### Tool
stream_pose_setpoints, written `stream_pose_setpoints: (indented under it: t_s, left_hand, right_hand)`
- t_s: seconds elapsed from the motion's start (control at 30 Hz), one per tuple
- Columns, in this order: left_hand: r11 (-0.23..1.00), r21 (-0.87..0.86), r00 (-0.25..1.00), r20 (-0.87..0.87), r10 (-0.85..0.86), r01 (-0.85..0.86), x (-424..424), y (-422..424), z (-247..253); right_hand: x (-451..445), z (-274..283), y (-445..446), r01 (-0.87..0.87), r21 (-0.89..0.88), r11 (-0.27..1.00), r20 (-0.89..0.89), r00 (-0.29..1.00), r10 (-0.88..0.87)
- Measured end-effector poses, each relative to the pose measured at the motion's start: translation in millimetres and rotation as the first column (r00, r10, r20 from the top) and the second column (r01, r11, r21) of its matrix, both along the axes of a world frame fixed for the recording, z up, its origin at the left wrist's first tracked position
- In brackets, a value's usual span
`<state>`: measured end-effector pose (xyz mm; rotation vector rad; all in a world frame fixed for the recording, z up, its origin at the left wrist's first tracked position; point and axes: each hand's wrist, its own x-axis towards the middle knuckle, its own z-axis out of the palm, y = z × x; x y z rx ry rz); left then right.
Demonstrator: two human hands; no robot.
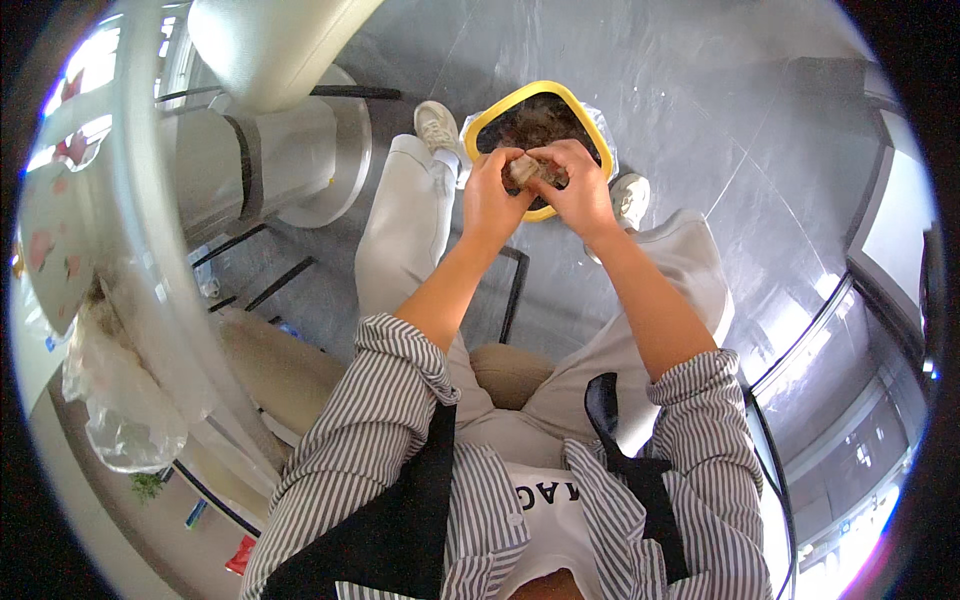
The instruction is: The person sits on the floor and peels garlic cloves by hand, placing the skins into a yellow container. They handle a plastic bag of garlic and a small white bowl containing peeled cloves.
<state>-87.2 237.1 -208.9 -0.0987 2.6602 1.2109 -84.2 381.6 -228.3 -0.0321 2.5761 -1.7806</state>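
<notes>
A small pale lump (523, 171), with a papery look like garlic, is pinched in front of me between both sets of fingers. My left hand (491, 180) grips it from the left side, thumb and forefinger against it. From the right, my right hand (576, 180) holds it too, the thumb tip on its lower side. Directly under my hands on the floor stands a bin with a yellow rim (474, 135) and a clear plastic liner (604, 131). Inside it lies dark brownish waste (536, 120), too blurred to name and partly hidden by my hands.
My shoes (435, 126) flank the bin on the grey tiled floor (675, 97). On the left are pale padded chairs (277, 154) with black metal legs, a table edge (161, 247) and a clear plastic bag (124, 397). A glossy dark panel (832, 420) stands right.
</notes>
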Motion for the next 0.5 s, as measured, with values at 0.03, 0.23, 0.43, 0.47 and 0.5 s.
stream_pose_setpoints:
  t_s: [0.03,0.23,0.43,0.47,0.5]
  left_hand:
    - [1.0,-0.02,1.0,0.01,0.015,-0.014,12.7,-2.7,9.5]
    - [0.992,0.112,0.998,0.019,0.056,-0.058,23.2,-10.3,28.3]
    - [0.919,0.321,0.965,0.197,0.171,-0.228,32.7,-14.6,26.7]
    - [0.909,0.338,0.961,0.206,0.182,-0.245,33.0,-15.2,27.3]
    - [0.906,0.349,0.963,0.202,0.176,-0.239,32.8,-16.1,25.9]
  right_hand:
    - [10.8,10.4,-6.0,0.018,-0.04,0.999,0.024,1.0,-0.017]
    - [15.8,26.1,-21.1,0.466,-0.411,0.784,0.622,0.772,-0.132]
    - [18.3,11.2,-13.6,0.612,-0.229,0.757,0.718,0.632,-0.293]
    - [19.4,4.4,-9.3,0.562,-0.157,0.812,0.674,0.662,-0.328]
    - [23.2,-7.7,-5.1,0.435,-0.055,0.899,0.505,0.788,-0.351]
